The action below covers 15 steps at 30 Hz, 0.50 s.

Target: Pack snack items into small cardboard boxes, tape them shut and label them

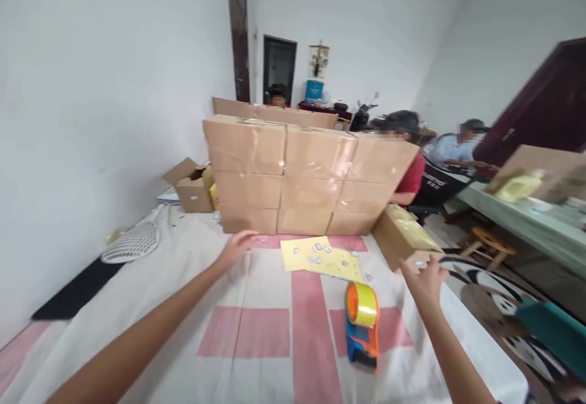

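Note:
My left hand (pixel 238 247) reaches over the table by the lower left corner of a wall of stacked, taped cardboard boxes (pixel 311 160). Its fingers are stretched out with nothing in them. At the front of a cardboard box with yellow contents (pixel 391 242), my right hand (pixel 426 279) is open, fingers apart; whether it touches the box I cannot tell. Between my arms, a blue and orange tape dispenser (pixel 361 331) with a yellow tape roll lies on the cloth. Beyond it are yellow sheets (pixel 315 257) scattered with small pale pieces, too blurred to name.
A cloth with pink stripes covers the table (pixel 260 379). At left are an opened carton (pixel 195 193), a white lattice basket (pixel 132 242) and the wall. Several people sit beyond the boxes and at right. A wooden stool (pixel 488 248) stands beside another table (pixel 531 209).

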Each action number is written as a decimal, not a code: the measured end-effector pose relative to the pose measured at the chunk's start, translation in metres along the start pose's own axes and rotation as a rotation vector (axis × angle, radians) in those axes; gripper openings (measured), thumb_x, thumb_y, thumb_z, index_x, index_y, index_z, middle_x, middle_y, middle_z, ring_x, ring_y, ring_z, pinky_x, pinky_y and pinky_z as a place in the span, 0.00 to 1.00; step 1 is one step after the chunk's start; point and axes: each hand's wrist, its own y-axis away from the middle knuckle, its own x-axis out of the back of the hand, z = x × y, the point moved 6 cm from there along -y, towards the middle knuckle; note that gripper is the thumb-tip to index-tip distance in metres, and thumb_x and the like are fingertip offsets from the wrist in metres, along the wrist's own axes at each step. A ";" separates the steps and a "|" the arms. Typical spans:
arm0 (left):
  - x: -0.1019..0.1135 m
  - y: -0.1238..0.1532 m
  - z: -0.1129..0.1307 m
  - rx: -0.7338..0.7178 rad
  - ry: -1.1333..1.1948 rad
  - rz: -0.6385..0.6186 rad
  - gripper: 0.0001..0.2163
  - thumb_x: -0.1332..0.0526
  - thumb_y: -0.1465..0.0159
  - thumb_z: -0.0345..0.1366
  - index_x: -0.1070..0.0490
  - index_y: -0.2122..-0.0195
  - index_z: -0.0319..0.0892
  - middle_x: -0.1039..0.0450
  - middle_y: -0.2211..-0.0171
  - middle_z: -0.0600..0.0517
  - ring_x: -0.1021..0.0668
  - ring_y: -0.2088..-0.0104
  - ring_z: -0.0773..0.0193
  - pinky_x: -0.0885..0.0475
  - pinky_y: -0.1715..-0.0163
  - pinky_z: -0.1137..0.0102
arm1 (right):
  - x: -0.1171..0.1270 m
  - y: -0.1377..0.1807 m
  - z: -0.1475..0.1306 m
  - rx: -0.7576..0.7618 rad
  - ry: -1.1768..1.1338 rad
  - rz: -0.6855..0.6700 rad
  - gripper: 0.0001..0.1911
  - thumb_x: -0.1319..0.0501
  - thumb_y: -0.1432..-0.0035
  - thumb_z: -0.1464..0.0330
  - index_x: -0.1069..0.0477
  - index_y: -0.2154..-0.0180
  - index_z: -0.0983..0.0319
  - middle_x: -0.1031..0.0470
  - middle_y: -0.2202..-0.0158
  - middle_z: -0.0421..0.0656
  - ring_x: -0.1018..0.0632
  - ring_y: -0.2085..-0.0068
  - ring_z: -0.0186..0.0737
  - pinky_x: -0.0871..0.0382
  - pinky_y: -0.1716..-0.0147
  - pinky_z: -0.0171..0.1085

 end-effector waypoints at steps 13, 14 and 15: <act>0.323 -0.095 -0.019 0.146 0.120 0.801 0.17 0.37 0.31 0.40 0.31 0.45 0.39 0.28 0.47 0.44 0.22 0.52 0.56 0.23 0.54 0.57 | -0.321 0.323 -0.438 0.664 -0.621 -1.046 0.30 0.39 0.44 0.65 0.35 0.40 0.65 0.31 0.39 0.54 0.28 0.39 0.49 0.29 0.43 0.47; 0.325 -0.108 -0.022 0.144 0.126 0.794 0.17 0.38 0.31 0.41 0.31 0.44 0.39 0.28 0.47 0.44 0.22 0.52 0.56 0.23 0.54 0.57 | -0.343 0.335 -0.450 0.629 -0.634 -1.035 0.34 0.39 0.44 0.66 0.40 0.37 0.65 0.36 0.35 0.55 0.33 0.35 0.50 0.32 0.39 0.48; 0.327 -0.120 -0.023 0.132 0.131 0.778 0.17 0.38 0.31 0.41 0.31 0.44 0.39 0.29 0.47 0.44 0.22 0.52 0.56 0.23 0.54 0.56 | -0.361 0.342 -0.461 0.601 -0.645 -1.007 0.38 0.39 0.44 0.67 0.45 0.34 0.65 0.42 0.32 0.55 0.39 0.31 0.51 0.37 0.36 0.50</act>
